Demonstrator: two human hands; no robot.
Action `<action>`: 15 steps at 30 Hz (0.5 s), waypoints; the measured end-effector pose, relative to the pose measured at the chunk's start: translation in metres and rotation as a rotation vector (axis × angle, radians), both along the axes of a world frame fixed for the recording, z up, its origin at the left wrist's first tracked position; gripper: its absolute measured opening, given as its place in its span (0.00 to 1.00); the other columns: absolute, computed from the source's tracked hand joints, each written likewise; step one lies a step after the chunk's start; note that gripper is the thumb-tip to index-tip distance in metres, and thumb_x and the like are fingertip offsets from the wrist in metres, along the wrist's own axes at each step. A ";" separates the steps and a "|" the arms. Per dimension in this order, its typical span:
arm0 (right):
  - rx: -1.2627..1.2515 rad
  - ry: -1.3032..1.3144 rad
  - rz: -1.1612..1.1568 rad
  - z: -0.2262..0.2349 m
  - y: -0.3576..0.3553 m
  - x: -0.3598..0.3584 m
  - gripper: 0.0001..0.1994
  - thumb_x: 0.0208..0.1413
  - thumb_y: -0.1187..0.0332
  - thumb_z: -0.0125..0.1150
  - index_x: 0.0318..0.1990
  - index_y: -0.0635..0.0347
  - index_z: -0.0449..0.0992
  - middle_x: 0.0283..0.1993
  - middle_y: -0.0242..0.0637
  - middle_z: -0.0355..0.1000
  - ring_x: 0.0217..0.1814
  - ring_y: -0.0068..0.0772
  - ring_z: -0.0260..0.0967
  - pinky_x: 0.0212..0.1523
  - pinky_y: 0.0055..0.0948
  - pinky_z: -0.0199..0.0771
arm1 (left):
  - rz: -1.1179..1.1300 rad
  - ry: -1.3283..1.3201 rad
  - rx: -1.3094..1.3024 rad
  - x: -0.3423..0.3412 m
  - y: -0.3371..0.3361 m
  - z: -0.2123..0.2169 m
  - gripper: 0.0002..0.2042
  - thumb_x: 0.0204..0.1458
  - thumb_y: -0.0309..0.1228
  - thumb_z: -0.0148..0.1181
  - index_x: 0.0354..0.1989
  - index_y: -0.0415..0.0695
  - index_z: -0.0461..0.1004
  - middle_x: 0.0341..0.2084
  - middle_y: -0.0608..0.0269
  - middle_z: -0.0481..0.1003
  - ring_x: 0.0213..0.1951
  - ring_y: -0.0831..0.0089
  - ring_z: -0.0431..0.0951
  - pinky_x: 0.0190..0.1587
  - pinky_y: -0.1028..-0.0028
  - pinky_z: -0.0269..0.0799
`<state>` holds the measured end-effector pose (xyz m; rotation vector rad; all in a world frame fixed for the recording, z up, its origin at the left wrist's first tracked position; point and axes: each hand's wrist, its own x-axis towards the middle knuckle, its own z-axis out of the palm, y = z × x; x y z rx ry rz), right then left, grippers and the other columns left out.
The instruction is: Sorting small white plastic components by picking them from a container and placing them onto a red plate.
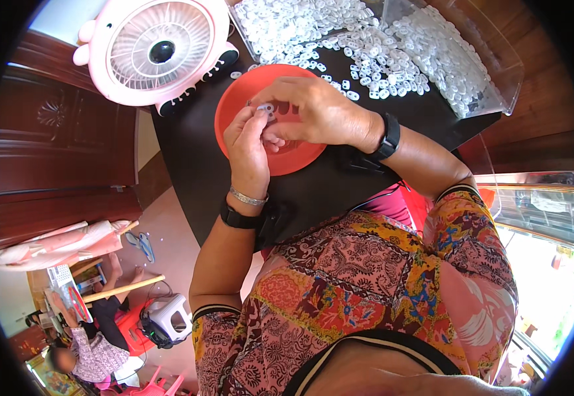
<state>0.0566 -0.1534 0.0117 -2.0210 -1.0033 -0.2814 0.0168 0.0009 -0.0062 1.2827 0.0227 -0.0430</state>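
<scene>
Both hands meet over a round red basin (300, 162) on the black table. My left hand (247, 148) is closed in a pinch on a small whitish plastic piece (265, 108) with holes in it. My right hand (323, 109) arches over from the right, its fingers bent and their tips close to the left fingertips. What the right fingers hold, if anything, is too small to make out. Many similar two-holed plastic pieces (392, 66) lie heaped beyond the basin.
A clear plastic bin (508, 86) full of pieces stands at the far right. At the far left is a pink animal-shaped fan (128, 92). The black table (194, 178) surrounds the basin. Another person (99, 350) sits at lower left, by a white stool (168, 313).
</scene>
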 end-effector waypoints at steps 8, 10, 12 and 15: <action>-0.042 -0.161 -0.023 -0.003 0.002 -0.003 0.15 0.45 0.68 0.64 0.42 0.61 0.74 0.37 0.39 0.74 0.39 0.42 0.73 0.41 0.34 0.74 | 0.017 -0.072 -0.001 -0.001 0.002 -0.004 0.14 0.58 0.34 0.44 0.35 0.35 0.72 0.24 0.56 0.76 0.22 0.73 0.75 0.25 0.79 0.67; -0.018 -0.147 -0.023 -0.002 0.001 -0.004 0.14 0.46 0.68 0.64 0.42 0.61 0.74 0.36 0.39 0.74 0.39 0.41 0.74 0.39 0.33 0.74 | 0.019 -0.069 0.029 -0.002 0.002 -0.003 0.14 0.58 0.33 0.44 0.34 0.34 0.71 0.24 0.56 0.76 0.22 0.72 0.74 0.26 0.78 0.67; -0.014 -0.122 -0.014 -0.001 0.001 -0.005 0.14 0.46 0.69 0.64 0.41 0.61 0.74 0.35 0.38 0.74 0.38 0.41 0.74 0.38 0.33 0.74 | 0.018 -0.075 0.038 -0.003 0.002 -0.002 0.14 0.57 0.33 0.44 0.34 0.34 0.71 0.23 0.56 0.76 0.21 0.72 0.74 0.25 0.78 0.66; 0.006 -0.071 0.018 0.000 0.001 -0.004 0.12 0.46 0.70 0.64 0.39 0.61 0.75 0.32 0.37 0.74 0.35 0.40 0.74 0.36 0.32 0.74 | 0.014 -0.080 0.038 -0.004 0.004 -0.002 0.13 0.57 0.33 0.45 0.32 0.35 0.72 0.21 0.60 0.74 0.20 0.76 0.72 0.24 0.80 0.65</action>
